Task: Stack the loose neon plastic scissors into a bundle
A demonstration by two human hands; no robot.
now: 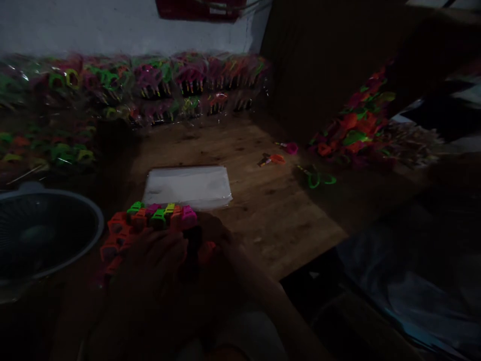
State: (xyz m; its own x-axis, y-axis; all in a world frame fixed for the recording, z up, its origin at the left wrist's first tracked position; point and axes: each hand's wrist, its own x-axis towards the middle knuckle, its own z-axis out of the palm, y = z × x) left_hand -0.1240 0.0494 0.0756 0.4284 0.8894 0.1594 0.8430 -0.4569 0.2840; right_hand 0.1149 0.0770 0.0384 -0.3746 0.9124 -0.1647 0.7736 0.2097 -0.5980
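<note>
Both hands, near centre, in deep shadow: left hand (158, 260) lies curled over a bundle of neon plastic scissors (150, 225), fingers draped on the orange handles at its near left side; right hand (214, 240) grips the same bundle from its right end. Bundle: handles in orange, green, pink and yellow, stacked side by side in a row, resting on the wooden table (263, 210) at its near edge.

Clear plastic bags (188, 185), flat stack, just beyond the bundle, touching or nearly touching its far side.

Electric fan (41, 230), round grille, near left, beside the bundle.

Packed scissors in cellophane (158, 85), long row along the far wall and down the left side, colours mixed.

Loose scissors, mid-right on the table, well apart from the hands: one orange pair (272, 160), one pink pair (289, 147), one green pair (317, 178).

Heap of loose scissors (356, 125), far right, orange, green and pink, piled against a dark surface.

Plastic sheeting (406, 281), near right, below table level; detail too dark to tell.
</note>
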